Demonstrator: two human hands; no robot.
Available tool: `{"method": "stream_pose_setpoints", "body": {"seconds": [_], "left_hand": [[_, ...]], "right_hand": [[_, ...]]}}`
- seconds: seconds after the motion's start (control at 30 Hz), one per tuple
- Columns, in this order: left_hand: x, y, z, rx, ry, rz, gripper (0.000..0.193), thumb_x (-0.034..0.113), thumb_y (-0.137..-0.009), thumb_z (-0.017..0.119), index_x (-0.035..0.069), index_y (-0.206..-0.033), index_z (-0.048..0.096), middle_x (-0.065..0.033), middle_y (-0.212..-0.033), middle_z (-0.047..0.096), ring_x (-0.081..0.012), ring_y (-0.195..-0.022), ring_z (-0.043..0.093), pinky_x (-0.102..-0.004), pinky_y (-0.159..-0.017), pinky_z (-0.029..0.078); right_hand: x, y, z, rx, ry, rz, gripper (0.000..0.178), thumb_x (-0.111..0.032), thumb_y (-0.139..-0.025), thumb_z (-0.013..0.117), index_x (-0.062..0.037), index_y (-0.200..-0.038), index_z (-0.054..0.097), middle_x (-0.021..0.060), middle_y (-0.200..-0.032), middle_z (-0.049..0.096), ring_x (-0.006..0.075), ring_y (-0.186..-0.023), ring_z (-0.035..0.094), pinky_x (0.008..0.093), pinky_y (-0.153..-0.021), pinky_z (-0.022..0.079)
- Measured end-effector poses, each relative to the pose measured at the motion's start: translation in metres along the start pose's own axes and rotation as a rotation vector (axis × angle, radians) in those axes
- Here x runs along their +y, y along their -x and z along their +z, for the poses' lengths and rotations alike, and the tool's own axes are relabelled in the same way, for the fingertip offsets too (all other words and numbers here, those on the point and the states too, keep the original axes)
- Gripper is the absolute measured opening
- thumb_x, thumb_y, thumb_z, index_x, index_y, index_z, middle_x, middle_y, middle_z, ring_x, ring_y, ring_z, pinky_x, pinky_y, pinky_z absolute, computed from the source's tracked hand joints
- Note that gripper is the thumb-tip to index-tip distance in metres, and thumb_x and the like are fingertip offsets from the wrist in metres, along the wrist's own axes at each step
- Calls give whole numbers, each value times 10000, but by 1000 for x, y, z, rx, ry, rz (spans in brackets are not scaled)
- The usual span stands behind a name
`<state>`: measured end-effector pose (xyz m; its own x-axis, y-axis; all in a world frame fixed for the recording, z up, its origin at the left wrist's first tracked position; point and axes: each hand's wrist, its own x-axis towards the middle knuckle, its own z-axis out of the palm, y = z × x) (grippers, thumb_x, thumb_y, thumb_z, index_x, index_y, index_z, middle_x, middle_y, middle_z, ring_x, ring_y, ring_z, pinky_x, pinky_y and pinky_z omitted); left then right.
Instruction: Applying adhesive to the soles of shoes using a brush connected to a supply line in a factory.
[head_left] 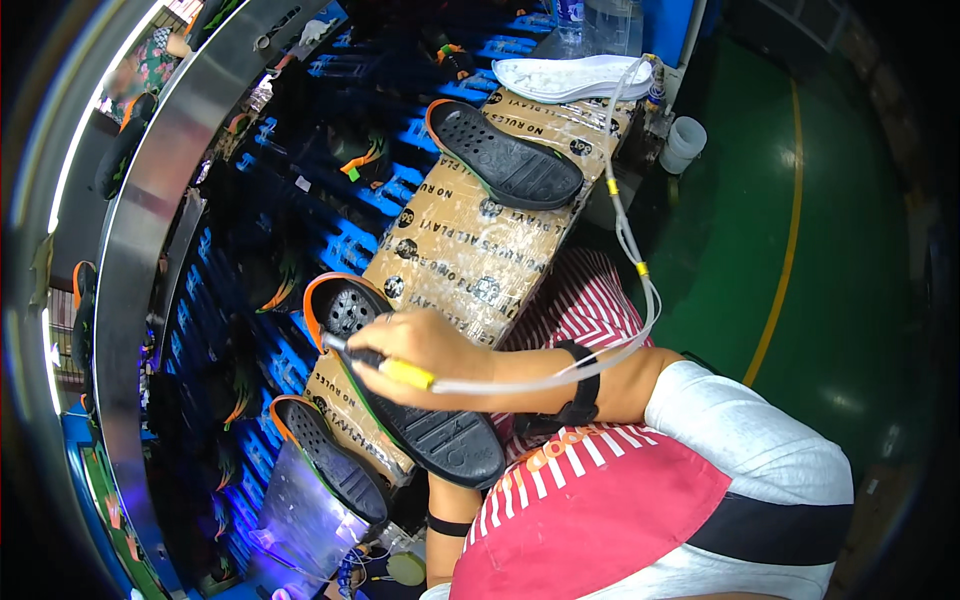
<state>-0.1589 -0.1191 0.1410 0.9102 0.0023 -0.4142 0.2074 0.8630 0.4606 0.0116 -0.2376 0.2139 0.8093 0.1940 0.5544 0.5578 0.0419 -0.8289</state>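
My right hand point(425, 350) is closed around a pen-like applicator with a dark grip, a yellow collar point(408, 374) and a thin metal tip. Its tip is at the orange-lipped edge of a black shoe sole point(440, 425); I cannot tell whether it touches. A clear tube point(640, 340) trails from the applicator over my right forearm. My left forearm point(450, 510) runs under the near end of this sole, which is raised and tilted off the board. The sole hides my left hand, which seems to hold it from below.
A cardboard-covered board point(470, 245) carries another black sole point(510, 160) and a white sole point(570, 78). One more black sole point(335, 460) lies at the lower left. Beyond are blue racks point(350, 245) and a curved metal rail point(150, 210). A white cup point(684, 143) stands right.
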Motion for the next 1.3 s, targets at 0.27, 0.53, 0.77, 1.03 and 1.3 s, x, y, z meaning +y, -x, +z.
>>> {"method": "stream_pose_setpoints", "body": {"seconds": [0.27,0.53,0.77,1.03,1.3], "left_hand": [[-6,-44,24,-44,-183,258,526,375,-882,374,85,-1318,330,-179,-1282,410,-312,-1143,430,-468,-937,379],[-1,-87,21,-139,-351,524,504,347,-890,367,80,-1315,331,-177,-1286,406,-302,-1154,421,-460,-951,369],[-3,-78,73,21,-98,613,506,333,-877,380,82,-1313,326,-166,-1287,409,-298,-1151,416,-443,-973,337],[12,-75,65,-112,166,439,525,394,-875,408,119,-1317,341,-147,-1280,428,-320,-1106,455,-473,-918,382],[37,-76,34,-333,208,318,447,344,-895,429,162,-1302,391,-107,-1315,408,-323,-1145,428,-493,-920,388]], "right_hand": [[-19,2,-3,-65,-231,-7,191,-146,-709,619,-5,-836,611,165,-706,607,314,-636,600,378,-596,485],[-17,28,6,-381,53,-131,204,-190,-713,637,-43,-852,614,102,-744,612,250,-649,608,336,-616,475],[-13,28,2,-169,-61,-72,192,-209,-706,629,-49,-813,630,135,-729,620,284,-666,609,382,-726,474],[-28,25,-12,-228,-231,96,206,-227,-722,615,-39,-805,634,138,-730,627,297,-709,615,361,-782,447],[-26,37,-7,-457,-368,-12,220,-224,-708,619,-25,-804,628,120,-743,632,294,-706,615,357,-756,466]]}}
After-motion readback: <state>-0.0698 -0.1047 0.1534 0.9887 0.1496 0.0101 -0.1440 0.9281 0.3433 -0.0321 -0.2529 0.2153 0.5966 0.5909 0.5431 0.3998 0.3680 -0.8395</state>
